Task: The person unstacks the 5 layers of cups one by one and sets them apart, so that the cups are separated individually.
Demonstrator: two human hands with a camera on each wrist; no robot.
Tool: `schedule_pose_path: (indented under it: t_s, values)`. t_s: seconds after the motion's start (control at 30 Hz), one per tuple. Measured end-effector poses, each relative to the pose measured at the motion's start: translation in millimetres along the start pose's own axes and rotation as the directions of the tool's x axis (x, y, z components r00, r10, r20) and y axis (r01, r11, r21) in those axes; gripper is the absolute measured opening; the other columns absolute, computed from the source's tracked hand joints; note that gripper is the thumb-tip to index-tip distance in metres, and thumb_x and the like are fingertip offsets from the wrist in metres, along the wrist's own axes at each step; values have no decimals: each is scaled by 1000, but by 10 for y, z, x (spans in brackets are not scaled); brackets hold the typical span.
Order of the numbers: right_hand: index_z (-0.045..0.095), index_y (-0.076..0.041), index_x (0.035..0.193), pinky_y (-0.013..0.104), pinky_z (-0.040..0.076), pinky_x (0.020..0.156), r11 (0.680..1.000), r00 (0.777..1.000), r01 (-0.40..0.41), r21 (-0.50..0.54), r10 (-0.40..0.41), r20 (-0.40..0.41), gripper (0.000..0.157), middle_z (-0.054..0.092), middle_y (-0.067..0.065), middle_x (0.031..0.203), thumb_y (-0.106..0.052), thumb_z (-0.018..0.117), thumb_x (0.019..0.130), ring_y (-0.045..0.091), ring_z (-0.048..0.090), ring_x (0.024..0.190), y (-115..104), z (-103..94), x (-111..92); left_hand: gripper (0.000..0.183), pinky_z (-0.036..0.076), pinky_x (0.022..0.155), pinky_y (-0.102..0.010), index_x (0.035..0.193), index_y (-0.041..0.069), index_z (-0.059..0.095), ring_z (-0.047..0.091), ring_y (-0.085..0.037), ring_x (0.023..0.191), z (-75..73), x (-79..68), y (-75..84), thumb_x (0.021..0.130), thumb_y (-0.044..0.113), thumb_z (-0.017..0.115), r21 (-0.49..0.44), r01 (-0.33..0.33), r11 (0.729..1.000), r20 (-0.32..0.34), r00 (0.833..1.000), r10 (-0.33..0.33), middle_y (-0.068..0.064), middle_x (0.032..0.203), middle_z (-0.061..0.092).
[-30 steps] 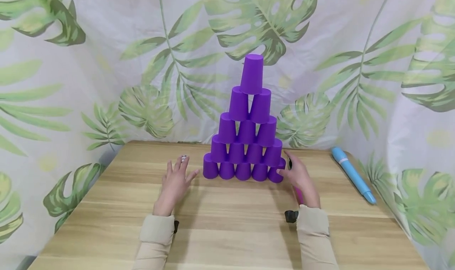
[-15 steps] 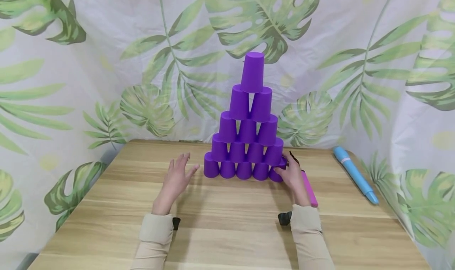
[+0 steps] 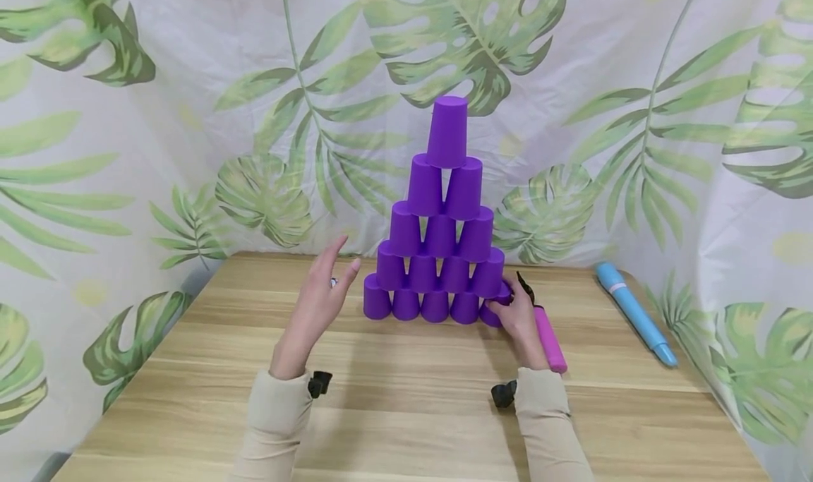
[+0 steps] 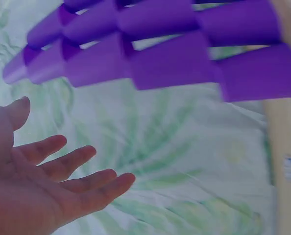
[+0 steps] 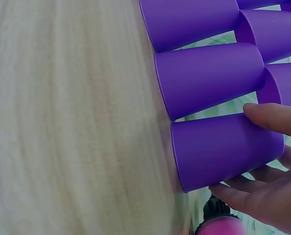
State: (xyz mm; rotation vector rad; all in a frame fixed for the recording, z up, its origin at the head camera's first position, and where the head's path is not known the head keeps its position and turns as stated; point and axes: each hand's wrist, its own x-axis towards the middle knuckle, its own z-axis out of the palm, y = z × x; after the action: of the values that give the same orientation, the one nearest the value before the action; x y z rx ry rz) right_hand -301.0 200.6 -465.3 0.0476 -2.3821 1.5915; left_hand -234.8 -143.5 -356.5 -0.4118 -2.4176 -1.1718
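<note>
Upside-down purple cups (image 3: 435, 305) stand stacked as a pyramid of several rows, with a single cup (image 3: 447, 133) on top. My right hand (image 3: 517, 320) holds the bottom row's rightmost cup (image 5: 224, 152). In the right wrist view its thumb lies on the near side and the fingers reach round the other side. That cup still stands under the corner of the row above. My left hand (image 3: 315, 312) is raised to the left of the pyramid, fingers extended and holding nothing. In the left wrist view the left palm (image 4: 52, 191) is apart from the cups.
A pink cylinder (image 3: 550, 341) with a black end lies just right of my right hand. Farther right is a light blue pen-shaped object (image 3: 635, 312). A small white printed piece (image 4: 289, 168) lies on the wooden table (image 3: 406, 411). Leaf-patterned cloth (image 3: 267, 115) hangs behind.
My right hand has moved slightly left and closed round the bottom right cup, exposing more of the pink cylinder. My left hand has lifted and turned its palm toward the pyramid.
</note>
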Motion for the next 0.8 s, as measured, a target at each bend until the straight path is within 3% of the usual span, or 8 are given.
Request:
schedule_pose_path:
  t_s: [0.23, 0.47, 0.7, 0.8]
  values:
    - [45, 2, 137, 52, 40, 100, 1000, 1000, 7, -22, -7, 16, 65, 53, 28, 128, 7, 69, 77, 42, 50, 118, -42, 10, 7, 53, 34, 107, -51, 147, 8, 36, 36, -32, 136, -114, 287, 432, 101, 30, 50, -46, -139, 989, -101, 986, 134, -16, 147, 41]
    - [45, 1, 139, 53, 41, 98, 999, 1000, 8, -48, -7, 29, 66, 53, 29, 129, 6, 68, 77, 44, 50, 118, -92, -19, 8, 54, 43, 101, -44, 148, 14, 36, 40, -23, 134, -133, 631, 816, 99, 27, 54, -183, -211, 960, -154, 971, 184, -8, 145, 44]
    - [43, 2, 140, 56, 40, 99, 998, 999, 12, -67, -9, 39, 64, 50, 30, 131, 6, 67, 81, 47, 49, 118, -69, -15, -58, 67, 40, 105, -41, 151, 22, 26, 39, -18, 134, -25, 1091, 1120, 95, 29, 61, -370, -183, 911, -110, 982, 153, -4, 145, 42]
    - [42, 1, 141, 56, 41, 98, 995, 999, 3, -97, 2, 53, 64, 50, 30, 132, 4, 67, 82, 46, 49, 118, -54, 9, -95, 74, 38, 106, -40, 152, 21, 23, 37, -18, 135, 23, 1234, 1251, 92, 31, 65, -355, -170, 919, -89, 985, 147, -5, 146, 40]
